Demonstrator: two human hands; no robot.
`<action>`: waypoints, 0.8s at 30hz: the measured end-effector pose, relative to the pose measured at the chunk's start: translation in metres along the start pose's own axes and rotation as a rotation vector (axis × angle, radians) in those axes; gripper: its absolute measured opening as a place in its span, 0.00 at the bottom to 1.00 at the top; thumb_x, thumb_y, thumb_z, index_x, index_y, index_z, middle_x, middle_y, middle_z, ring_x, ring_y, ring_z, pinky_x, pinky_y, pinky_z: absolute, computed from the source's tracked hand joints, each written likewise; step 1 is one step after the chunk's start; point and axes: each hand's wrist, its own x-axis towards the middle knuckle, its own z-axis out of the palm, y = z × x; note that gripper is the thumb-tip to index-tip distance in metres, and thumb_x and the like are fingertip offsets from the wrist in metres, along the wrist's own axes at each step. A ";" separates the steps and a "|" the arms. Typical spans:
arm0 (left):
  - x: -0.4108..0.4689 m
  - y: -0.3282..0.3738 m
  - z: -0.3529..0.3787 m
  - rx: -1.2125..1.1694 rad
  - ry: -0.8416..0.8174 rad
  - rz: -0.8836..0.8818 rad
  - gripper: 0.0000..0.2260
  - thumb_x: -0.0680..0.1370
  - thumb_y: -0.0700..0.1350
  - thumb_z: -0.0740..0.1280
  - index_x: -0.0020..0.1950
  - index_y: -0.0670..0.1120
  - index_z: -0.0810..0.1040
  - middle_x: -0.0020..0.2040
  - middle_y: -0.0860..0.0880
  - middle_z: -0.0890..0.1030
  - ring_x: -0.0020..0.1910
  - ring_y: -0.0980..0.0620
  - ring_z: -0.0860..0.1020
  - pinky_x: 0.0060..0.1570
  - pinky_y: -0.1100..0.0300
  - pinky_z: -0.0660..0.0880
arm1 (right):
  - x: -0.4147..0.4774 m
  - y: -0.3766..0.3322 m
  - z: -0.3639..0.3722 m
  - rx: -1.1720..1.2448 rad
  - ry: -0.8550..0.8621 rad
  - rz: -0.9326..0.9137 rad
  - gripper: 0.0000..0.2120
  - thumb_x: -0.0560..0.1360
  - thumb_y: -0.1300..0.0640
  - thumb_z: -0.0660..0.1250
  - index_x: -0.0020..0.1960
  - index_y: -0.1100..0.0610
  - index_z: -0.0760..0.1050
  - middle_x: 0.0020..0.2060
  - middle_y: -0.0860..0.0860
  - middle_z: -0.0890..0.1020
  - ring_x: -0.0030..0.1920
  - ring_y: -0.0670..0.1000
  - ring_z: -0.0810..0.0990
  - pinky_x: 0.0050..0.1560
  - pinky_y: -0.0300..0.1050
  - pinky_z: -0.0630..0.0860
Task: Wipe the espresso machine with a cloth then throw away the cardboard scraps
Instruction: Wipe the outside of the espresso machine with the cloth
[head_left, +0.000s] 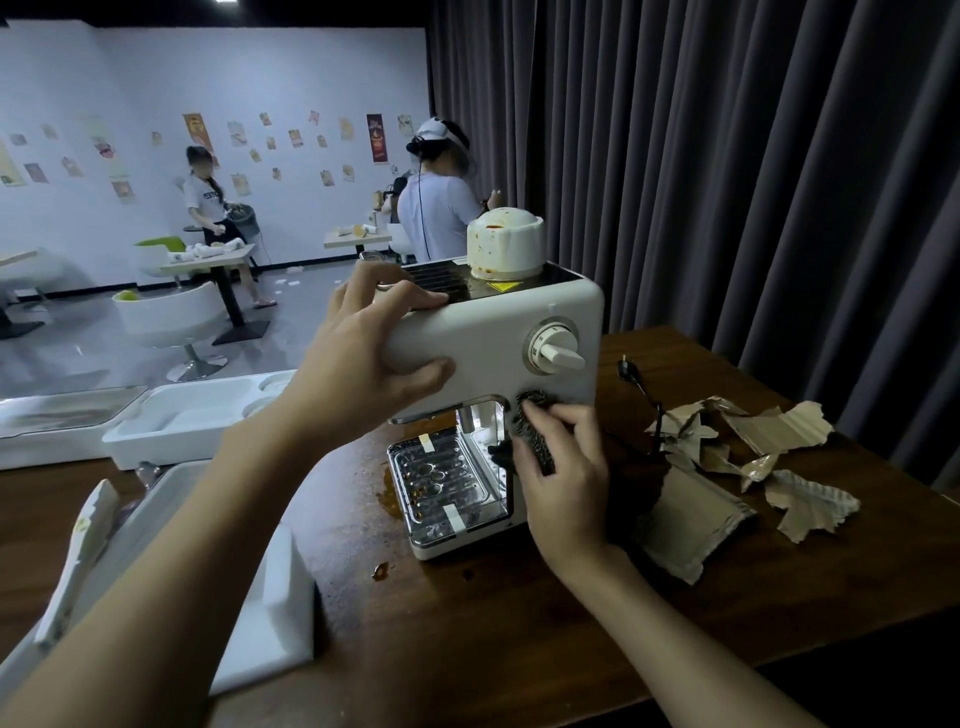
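Note:
A white espresso machine (493, 332) stands on the dark wooden table (519, 623), with a stained white cup upside down on its top (505, 248). My left hand (363, 358) grips the machine's upper left corner, fingers over the top edge. My right hand (563, 467) presses a dark textured cloth (535, 431) against the machine's front, below the dial (555, 347) and right of the drip tray (447, 478). Torn cardboard scraps (753, 457) lie on the table to the right of the machine.
A black power cord with plug (636, 382) trails behind the scraps. White foam packing pieces (192, 421) and a foam block (270, 597) sit at the left. Brown spill spots (382, 570) mark the table. Two people stand at tables in the background. A dark curtain hangs at right.

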 end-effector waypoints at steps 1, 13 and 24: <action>-0.001 -0.001 0.002 -0.007 0.018 0.011 0.26 0.69 0.60 0.73 0.65 0.53 0.77 0.66 0.53 0.66 0.68 0.46 0.68 0.65 0.44 0.72 | 0.002 0.003 -0.002 -0.006 -0.013 -0.013 0.20 0.70 0.67 0.74 0.61 0.62 0.79 0.52 0.56 0.77 0.55 0.50 0.76 0.58 0.37 0.75; 0.000 0.013 0.016 0.357 0.136 0.113 0.28 0.68 0.60 0.64 0.61 0.44 0.76 0.62 0.45 0.76 0.66 0.38 0.69 0.58 0.38 0.73 | 0.006 0.014 -0.009 0.008 0.144 0.164 0.16 0.72 0.64 0.73 0.60 0.63 0.79 0.53 0.55 0.76 0.55 0.42 0.71 0.55 0.26 0.70; -0.001 0.011 0.023 0.376 0.187 0.131 0.27 0.67 0.59 0.73 0.64 0.51 0.77 0.60 0.45 0.75 0.66 0.35 0.69 0.56 0.39 0.71 | 0.006 0.018 -0.014 0.004 0.102 0.210 0.15 0.73 0.62 0.73 0.59 0.60 0.80 0.55 0.53 0.79 0.55 0.42 0.74 0.55 0.25 0.68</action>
